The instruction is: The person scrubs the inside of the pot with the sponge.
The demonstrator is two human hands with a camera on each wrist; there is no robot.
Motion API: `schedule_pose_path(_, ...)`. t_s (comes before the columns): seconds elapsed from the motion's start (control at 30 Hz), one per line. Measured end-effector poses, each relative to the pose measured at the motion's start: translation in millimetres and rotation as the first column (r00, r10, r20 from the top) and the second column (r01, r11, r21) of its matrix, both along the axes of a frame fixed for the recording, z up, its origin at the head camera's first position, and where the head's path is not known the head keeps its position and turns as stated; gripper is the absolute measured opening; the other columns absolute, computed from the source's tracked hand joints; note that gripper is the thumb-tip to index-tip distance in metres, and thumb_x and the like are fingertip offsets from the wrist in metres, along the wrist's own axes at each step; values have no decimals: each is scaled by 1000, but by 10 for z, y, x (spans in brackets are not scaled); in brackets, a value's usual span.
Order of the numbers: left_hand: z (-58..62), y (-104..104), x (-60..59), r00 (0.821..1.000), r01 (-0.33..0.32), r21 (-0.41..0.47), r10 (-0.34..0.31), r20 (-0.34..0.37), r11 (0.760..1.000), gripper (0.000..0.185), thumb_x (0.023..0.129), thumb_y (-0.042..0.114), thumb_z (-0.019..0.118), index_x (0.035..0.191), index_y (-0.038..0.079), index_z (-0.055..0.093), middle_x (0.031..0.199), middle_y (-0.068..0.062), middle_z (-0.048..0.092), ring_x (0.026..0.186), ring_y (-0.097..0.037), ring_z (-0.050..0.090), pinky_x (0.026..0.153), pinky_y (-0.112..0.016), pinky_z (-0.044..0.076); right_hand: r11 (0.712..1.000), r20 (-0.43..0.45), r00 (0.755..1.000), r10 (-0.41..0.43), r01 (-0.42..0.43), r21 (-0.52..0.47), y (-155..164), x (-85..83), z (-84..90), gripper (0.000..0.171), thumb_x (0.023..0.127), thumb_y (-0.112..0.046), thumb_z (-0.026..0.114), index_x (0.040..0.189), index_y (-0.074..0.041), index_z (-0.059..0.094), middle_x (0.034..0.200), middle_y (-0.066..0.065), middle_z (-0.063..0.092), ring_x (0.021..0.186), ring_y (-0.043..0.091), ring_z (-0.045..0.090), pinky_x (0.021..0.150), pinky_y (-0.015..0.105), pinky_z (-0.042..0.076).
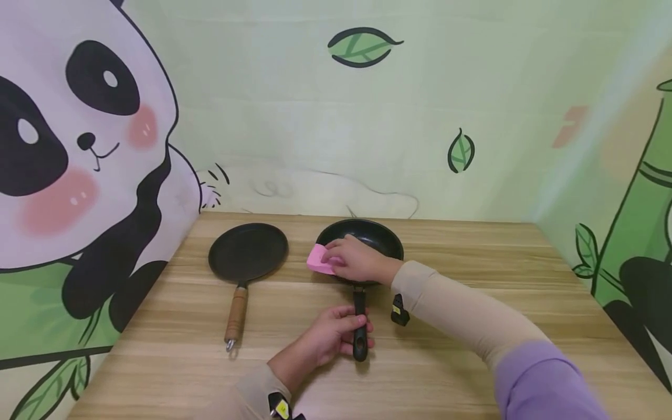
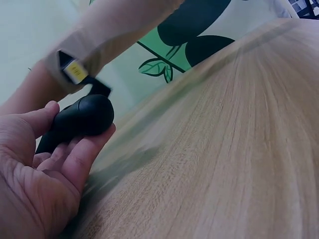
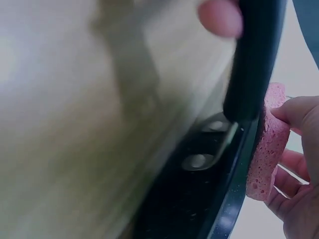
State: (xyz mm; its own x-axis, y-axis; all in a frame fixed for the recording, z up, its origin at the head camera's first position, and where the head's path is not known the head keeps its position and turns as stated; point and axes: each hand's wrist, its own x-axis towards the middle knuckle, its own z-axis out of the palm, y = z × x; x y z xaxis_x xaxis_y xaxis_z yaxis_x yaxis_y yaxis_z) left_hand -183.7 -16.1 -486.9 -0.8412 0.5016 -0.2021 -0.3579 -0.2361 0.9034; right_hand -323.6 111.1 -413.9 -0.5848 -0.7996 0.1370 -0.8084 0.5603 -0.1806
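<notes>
Gripped pan [image 1: 380,236], wood-grain tabletop [image 1: 446,367]; green backdrop [image 1: 252,93] behind (panda [image 1: 110,175] at left).

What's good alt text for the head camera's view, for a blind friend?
A person's right grip holds a pink sponge at the left side of a black frying pan, while the left grip holds the pan's handle. Left of it on the table lies a flat pan; a cartoon panda decorates the wall.
</notes>
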Motion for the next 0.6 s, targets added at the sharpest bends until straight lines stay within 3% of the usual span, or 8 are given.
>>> schedule_pose_path(0.37, 12, -1, 0, 1000, -20, -10, 20, -4, 1000, 42, 100, 11, 60, 136, -9, 48, 95, -5, 70, 82, -23, 74, 66, -37, 61, 996, -3, 999, -53, 53, 70, -219, -535, 48, 29, 95, -17, 64, 123, -9, 71, 133, 13, 65, 126, 28, 58, 112, 44, 37)
schedule_pose_path(0.6, 16, -16, 15, 1000, -21, -12, 20, -12, 1000, 40, 101, 11, 59, 133, -10, 48, 94, -5, 69, 81, -22, 74, 63, -34, 61, 987, 12, 988, -152, 151, 60, -109, -829, 76, 31, 94, -14, 62, 122, -4, 71, 125, 13, 69, 120, 29, 61, 110, 45, 39)
